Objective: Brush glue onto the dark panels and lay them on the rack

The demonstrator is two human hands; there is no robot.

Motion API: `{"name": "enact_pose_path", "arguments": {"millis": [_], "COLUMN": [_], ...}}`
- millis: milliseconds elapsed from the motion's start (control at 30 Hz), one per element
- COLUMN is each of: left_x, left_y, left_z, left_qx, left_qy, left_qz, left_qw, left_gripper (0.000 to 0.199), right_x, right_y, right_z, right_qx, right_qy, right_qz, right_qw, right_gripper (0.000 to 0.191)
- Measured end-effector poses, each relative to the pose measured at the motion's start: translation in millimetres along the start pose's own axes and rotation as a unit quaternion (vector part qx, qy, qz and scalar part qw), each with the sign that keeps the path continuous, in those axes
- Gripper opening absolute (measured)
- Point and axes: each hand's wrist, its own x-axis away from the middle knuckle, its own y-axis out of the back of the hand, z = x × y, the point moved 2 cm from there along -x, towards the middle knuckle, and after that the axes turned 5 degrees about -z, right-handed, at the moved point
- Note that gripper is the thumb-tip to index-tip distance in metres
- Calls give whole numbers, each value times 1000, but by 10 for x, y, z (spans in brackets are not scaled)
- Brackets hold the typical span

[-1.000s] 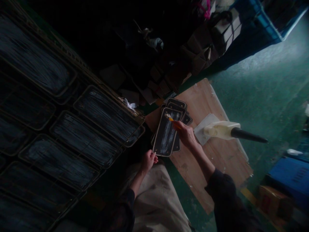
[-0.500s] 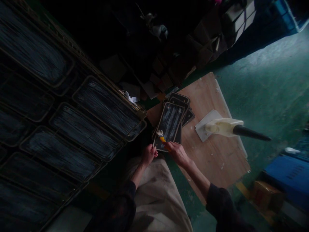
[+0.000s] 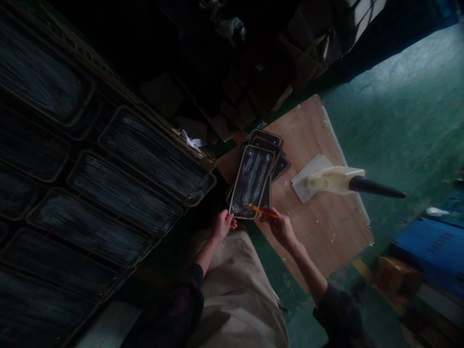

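At top panel (image 3: pixel 253 178), left hand (image 3: pixel 224 224) pinching corner, right hand (image 3: pixel 281 224) gripping brush (image 3: pixel 255 209).

Dim light, green floor (image 3: pixel 406 121) with pale sheen upper right, yellow floor stripe (image 3: pixel 363 270), deep shadow

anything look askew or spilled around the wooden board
The dark panels under the streaked top panel sit askew, at differing angles rather than squared up. White specks dot the wooden board, possibly drips.
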Motion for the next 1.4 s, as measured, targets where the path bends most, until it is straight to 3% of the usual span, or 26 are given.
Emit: {"name": "enact_pose_path", "arguments": {"millis": [67, 133, 267, 333, 433, 533, 667, 733, 800, 933, 1133, 1233, 1300, 1400], "left_x": [-1, -6, -12, -12, -13, -18, -24, -28, -34, -51, -48, -27, -17, -15], "left_y": [1, 2, 6, 6, -8, -33, -47, -42, -37, -42, -51, -58, -68, -84], "left_z": [-18, -19, 6, 21, 42, 66, 96, 102, 102, 84, 7, -14, -8, 13], "left_qx": [-23, -40, -45, -28, 19, 47, 51, 46, 45, 45, 15, 2, 8, 29], "left_qy": [-9, -14, -22, -25, -18, -5, -3, -9, -12, 0, -8, -8, -9, -1], "left_qz": [-1, -3, -6, -6, -4, -7, -7, -4, 3, 8, 5, -3, -6, -6], "left_qw": [1000, 999, 999, 999, 1000, 999, 999, 999, 999, 999, 1000, 1000, 1000, 1000], "left_gripper": [27, 25, 25, 26, 28, 31, 34, 34, 33, 33, 27, 23, 25, 30], "right_x": [-173, -384, -665, -598, -258, 80, 210, 208, 221, 215, -211, -384, -381, -220], "right_y": [101, 140, 18, -101, -253, -254, -80, -10, 1, 3, 328, 366, 286, 105], "right_z": [54, 156, 278, 245, 154, 88, 61, 57, 42, -52, -99, -28, 5, 19], "right_qx": [18, 44, 119, 145, 149, 93, 12, -12, -29, -10, 41, 54, 77, 112], "right_qy": [30, 70, 134, 146, 162, 121, 21, -10, -25, -14, 42, 73, 82, 81], "right_qz": [-70, -102, -70, -26, 62, 101, 61, 18, 15, 51, -83, -129, -116, -35], "right_qw": [997, 991, 981, 978, 973, 983, 998, 1000, 999, 999, 995, 987, 987, 990], "right_gripper": [26, 26, 27, 27, 26, 25, 25, 26, 26, 26, 25, 25, 24, 23]}}
